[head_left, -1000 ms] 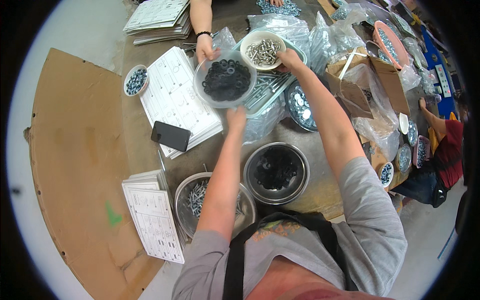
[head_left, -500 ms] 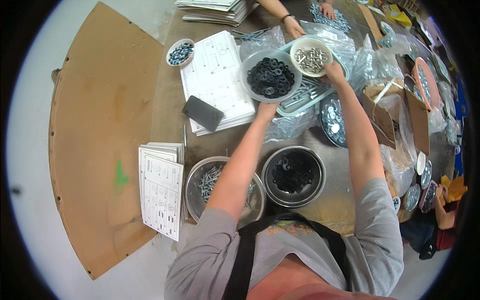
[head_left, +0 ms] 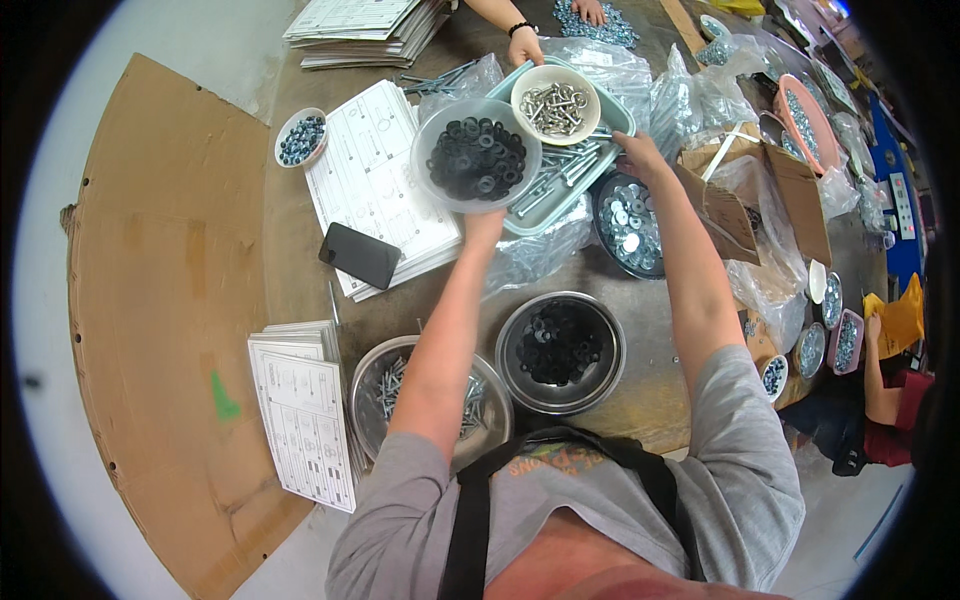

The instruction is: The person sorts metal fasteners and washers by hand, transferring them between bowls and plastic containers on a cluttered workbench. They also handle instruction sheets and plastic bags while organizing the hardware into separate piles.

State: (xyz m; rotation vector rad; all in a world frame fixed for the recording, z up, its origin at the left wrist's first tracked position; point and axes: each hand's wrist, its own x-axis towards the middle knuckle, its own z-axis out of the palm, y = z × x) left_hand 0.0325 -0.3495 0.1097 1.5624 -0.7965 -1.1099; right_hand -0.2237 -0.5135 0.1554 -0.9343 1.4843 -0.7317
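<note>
My left hand (head_left: 484, 228) grips the near side of a clear plastic bowl (head_left: 425, 170) of black washers, its fingers mostly hidden underneath. Against that bowl's right side, over a pale green tray (head_left: 540, 215), is a white bowl (head_left: 557, 72) of short metal fasteners. Long bolts (head_left: 570, 170) lie in the tray. My right hand (head_left: 640, 157) is closed at the tray's right rim, with the fingertips partly hidden. At the tray's far left corner is another person's hand (head_left: 525, 46), wearing a dark bracelet.
Near me stand a steel bowl (head_left: 617, 375) of black washers and a bowl (head_left: 365, 425) of screws. Left are printed sheets (head_left: 365, 150), a phone (head_left: 360, 256) and a small tub (head_left: 302, 138). A dark dish of washers (head_left: 630, 225) and an open carton (head_left: 715, 215) stand right.
My right hand has left the white bowl and moved to the tray's right rim. My left hand keeps hold of the clear bowl. The whole view has shifted.
</note>
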